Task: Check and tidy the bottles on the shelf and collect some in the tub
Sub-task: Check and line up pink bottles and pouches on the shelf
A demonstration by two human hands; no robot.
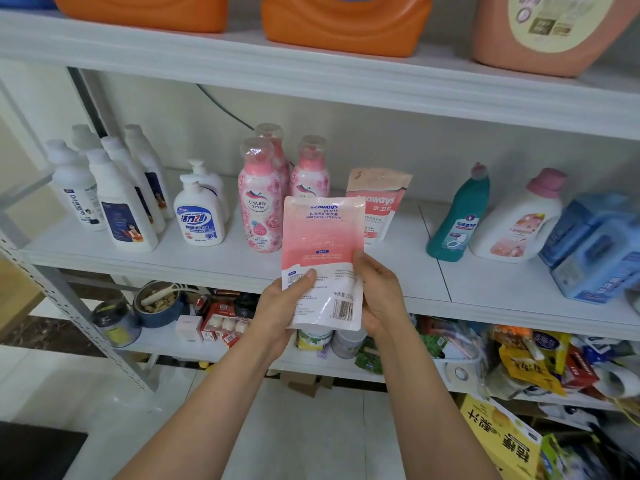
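Observation:
I hold a pink and white detergent pouch [322, 244] upright in front of the middle shelf [221, 261], its printed back with a barcode facing me. My left hand [284, 306] grips its lower left edge, thumb across the print. My right hand [377, 296] grips its lower right edge. A second matching pouch [381, 206] leans at the back of the shelf. Pink pump bottles [259, 202], white pump bottles [199, 216] and several tall white bottles [121, 206] stand to the left. No tub is in view.
A teal toilet cleaner bottle [460, 220], a white jug with a pink cap [519, 223] and blue boxes [595, 247] stand to the right. Orange jugs [346, 26] fill the top shelf. The lower shelf [173, 344] holds jars, boxes and snack packets.

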